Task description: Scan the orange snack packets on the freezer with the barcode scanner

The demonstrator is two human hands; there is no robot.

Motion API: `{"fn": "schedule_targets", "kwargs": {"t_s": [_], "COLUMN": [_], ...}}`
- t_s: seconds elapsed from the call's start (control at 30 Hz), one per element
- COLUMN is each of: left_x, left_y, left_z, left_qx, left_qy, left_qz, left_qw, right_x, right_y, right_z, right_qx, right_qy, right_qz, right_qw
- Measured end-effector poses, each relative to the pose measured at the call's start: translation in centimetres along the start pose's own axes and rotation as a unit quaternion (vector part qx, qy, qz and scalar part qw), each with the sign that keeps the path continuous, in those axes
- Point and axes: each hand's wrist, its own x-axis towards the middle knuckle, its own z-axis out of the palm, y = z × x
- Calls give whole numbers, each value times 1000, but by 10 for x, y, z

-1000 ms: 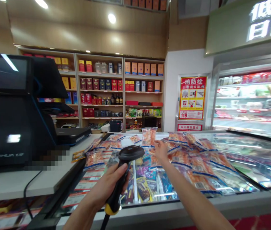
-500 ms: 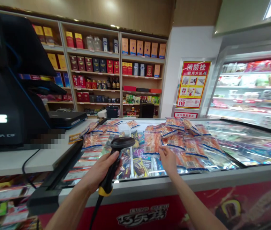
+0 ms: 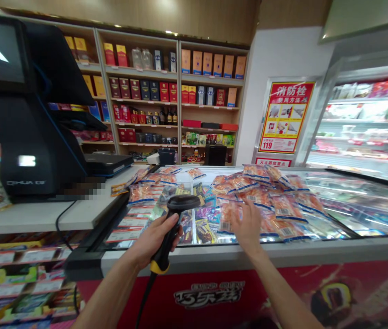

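A black barcode scanner [image 3: 171, 228] with a yellow ring at its base is gripped in my left hand [image 3: 154, 237]. Its head points forward over the freezer's glass top, and its cable hangs down. My right hand [image 3: 248, 228] is over the near side of the pile, its fingers apart, with its fingertips at a clear food packet [image 3: 225, 218] with orange contents. I cannot tell whether the fingertips touch that packet. More such packets [image 3: 286, 208] lie heaped to the right of the hand. A smaller group of packets [image 3: 141, 193] is on the left of the glass.
The chest freezer [image 3: 210, 260] spans the front, with colourful goods under its glass. At left, a black checkout terminal [image 3: 39, 137] stands on a white counter [image 3: 77, 217]. Shelves with boxes [image 3: 146, 89] line the back wall; a lit fridge [image 3: 368, 123] is at right.
My right hand has gone from pinching the packet's edge to spread fingers. The packet lies nearer to me on the glass. My left hand keeps the scanner; the view has shifted left.
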Motion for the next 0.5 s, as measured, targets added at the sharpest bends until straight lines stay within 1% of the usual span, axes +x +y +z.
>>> {"fn": "schedule_targets", "kwargs": {"t_s": [0.07,0.1,0.13,0.17,0.2,0.27,0.33,0.4,0.5], "left_x": [-3,-5,-6,-7,-9,-11,-14,-18,-26], "left_y": [-1,-2,-3,-4,-5,-6,-6,-5,-4], "left_z": [-4,-8,-11,-16,-20,-32,-44,-58,-83], "left_qx": [-4,-5,-6,-8,-12,-21,-27,-31,-38], "left_qy": [11,16,22,28,34,50,77,116,158], "left_qz": [4,4,2,1,0,5,12,18,27], "left_qw": [1000,1000,1000,1000,999,999,997,993,986], "right_x": [-3,-5,-7,-8,-9,-5,3,14,33], "right_y": [-10,-12,-12,-11,-8,-5,-12,-33,-85], "right_z": [6,10,13,16,18,21,24,31,56], "right_qx": [2,1,-2,-8,-13,-14,4,45,120], "right_qy": [-63,-101,-129,-142,-141,-111,-82,-86,-162], "right_qz": [-96,-134,-157,-163,-159,-145,-142,-144,-130], "right_qw": [993,986,979,976,977,983,986,985,971]}}
